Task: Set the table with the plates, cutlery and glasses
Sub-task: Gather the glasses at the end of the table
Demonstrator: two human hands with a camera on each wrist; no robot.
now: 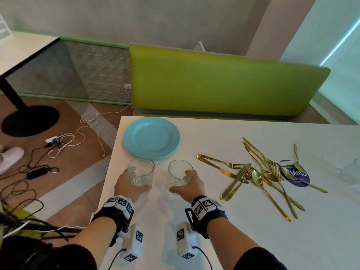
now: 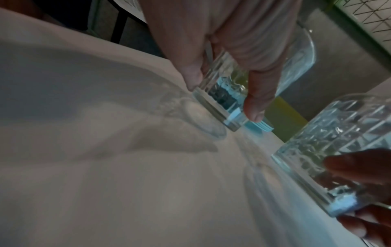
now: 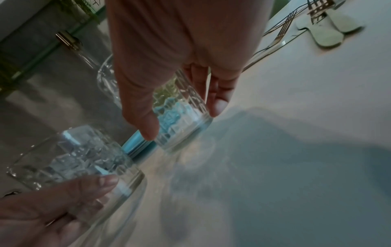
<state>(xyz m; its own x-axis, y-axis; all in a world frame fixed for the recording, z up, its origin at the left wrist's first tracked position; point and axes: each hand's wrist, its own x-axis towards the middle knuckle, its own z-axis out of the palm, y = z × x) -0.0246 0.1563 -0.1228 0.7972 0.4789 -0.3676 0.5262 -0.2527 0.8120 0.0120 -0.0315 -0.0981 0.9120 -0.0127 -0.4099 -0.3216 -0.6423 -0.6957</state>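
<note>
Two clear cut-pattern glasses stand side by side near the white table's [image 1: 243, 240] left edge. My left hand [image 1: 134, 182] grips the left glass [image 1: 140, 173], also seen in the left wrist view as hand [image 2: 223, 100] and glass [image 2: 220, 88]. My right hand [image 1: 181, 182] grips the right glass [image 1: 180, 175], shown in the right wrist view as hand [image 3: 184, 121] and glass [image 3: 180, 103]. Both bases are at the tabletop; I cannot tell if they touch it. Just beyond the glasses lies a stack of blue plates [image 1: 151, 137]. To the right, gold cutlery [image 1: 259, 172] is piled loosely.
Another clear glass [image 1: 350, 173] stands at the far right by a purple round sticker [image 1: 296, 178]. A green bench back [image 1: 224, 84] runs behind the table. Cables and a power strip [image 1: 54, 141] lie on the floor beyond the table's left edge [image 1: 109, 172].
</note>
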